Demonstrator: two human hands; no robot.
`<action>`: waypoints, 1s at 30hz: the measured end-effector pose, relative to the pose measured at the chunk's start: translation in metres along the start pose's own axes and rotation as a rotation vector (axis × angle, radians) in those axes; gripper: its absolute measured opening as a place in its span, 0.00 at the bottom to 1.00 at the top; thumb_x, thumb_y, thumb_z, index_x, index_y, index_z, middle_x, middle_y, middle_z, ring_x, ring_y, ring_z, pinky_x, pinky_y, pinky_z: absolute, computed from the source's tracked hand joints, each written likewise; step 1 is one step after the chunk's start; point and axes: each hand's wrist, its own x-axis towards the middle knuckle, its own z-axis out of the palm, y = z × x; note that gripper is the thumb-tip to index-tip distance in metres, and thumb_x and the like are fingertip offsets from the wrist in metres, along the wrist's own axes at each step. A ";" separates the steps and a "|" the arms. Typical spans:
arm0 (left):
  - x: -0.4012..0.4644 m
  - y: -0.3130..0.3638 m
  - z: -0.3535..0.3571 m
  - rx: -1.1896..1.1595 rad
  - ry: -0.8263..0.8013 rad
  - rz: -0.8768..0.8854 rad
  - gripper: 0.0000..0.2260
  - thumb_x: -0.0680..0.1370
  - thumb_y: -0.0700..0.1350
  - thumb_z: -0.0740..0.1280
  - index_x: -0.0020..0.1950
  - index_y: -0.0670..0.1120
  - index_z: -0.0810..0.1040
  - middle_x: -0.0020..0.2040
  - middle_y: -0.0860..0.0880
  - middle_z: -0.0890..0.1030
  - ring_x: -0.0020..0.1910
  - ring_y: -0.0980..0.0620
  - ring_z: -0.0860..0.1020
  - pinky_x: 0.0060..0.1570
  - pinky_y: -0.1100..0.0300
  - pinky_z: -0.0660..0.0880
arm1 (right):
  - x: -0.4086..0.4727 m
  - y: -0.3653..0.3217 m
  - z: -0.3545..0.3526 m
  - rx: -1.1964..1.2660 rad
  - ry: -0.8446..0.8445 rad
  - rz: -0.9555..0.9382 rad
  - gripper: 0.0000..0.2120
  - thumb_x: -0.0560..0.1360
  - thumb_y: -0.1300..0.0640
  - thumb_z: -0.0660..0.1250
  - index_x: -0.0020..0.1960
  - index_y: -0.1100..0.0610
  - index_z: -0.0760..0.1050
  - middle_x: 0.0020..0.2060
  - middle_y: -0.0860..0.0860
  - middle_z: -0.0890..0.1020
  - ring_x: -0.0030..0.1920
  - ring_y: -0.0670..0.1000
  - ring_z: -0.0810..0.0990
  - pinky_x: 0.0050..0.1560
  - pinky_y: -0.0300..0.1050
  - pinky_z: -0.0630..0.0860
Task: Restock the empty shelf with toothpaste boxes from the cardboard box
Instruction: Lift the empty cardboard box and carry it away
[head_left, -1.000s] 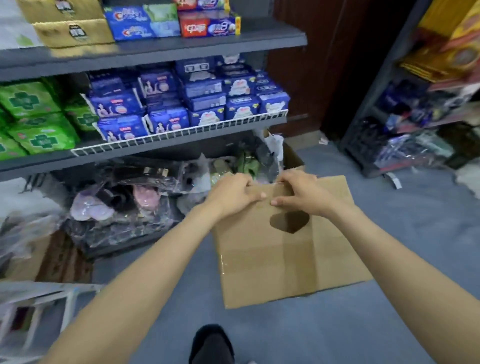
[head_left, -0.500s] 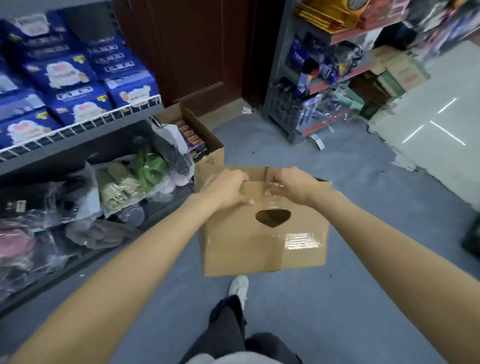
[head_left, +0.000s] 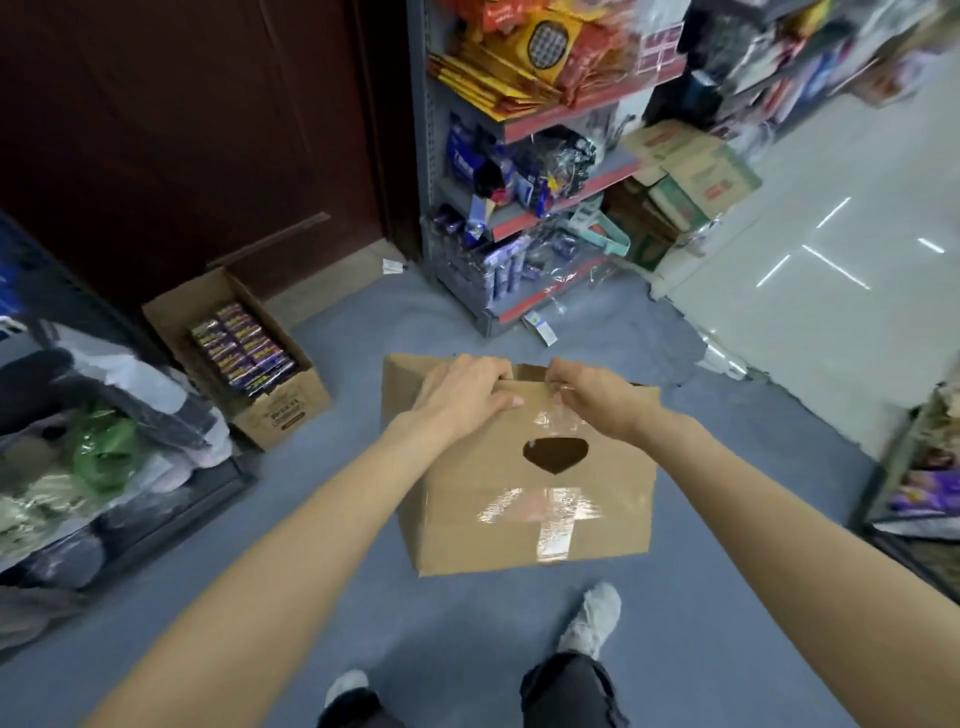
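Over the blue shop floor (head_left: 701, 597), left hand (head_left: 462, 395) and right hand (head_left: 597, 400) grip the stiff, probably light cardboard box (head_left: 535, 509) by its top edge, above the handle hole just below them.

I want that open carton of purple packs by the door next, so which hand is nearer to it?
Left. The left hand grips the held cardboard box's top edge on the open carton's side; the right hand grips the same edge farther away.

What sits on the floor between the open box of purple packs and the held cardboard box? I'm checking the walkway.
Head view: only bare blue-grey floor separates the open carton of purple packs from the brown cardboard box.
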 end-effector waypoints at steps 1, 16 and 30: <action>0.024 0.022 0.005 0.015 0.004 0.003 0.11 0.76 0.57 0.65 0.48 0.50 0.76 0.50 0.47 0.81 0.54 0.44 0.76 0.40 0.55 0.66 | 0.004 0.028 -0.015 0.004 -0.005 0.003 0.12 0.78 0.61 0.59 0.61 0.59 0.68 0.56 0.59 0.77 0.57 0.61 0.74 0.54 0.51 0.70; 0.392 0.268 0.031 0.081 -0.134 0.116 0.20 0.68 0.53 0.75 0.53 0.49 0.72 0.54 0.45 0.78 0.57 0.44 0.74 0.50 0.53 0.71 | 0.096 0.369 -0.246 -0.236 0.141 0.042 0.22 0.74 0.55 0.67 0.66 0.55 0.67 0.63 0.52 0.72 0.65 0.55 0.69 0.63 0.51 0.63; 0.729 0.394 0.023 0.339 0.078 0.306 0.17 0.79 0.51 0.63 0.65 0.48 0.65 0.55 0.44 0.80 0.53 0.42 0.79 0.39 0.54 0.68 | 0.286 0.620 -0.429 -0.459 0.418 0.023 0.11 0.73 0.53 0.67 0.52 0.53 0.69 0.48 0.51 0.74 0.54 0.54 0.73 0.50 0.48 0.65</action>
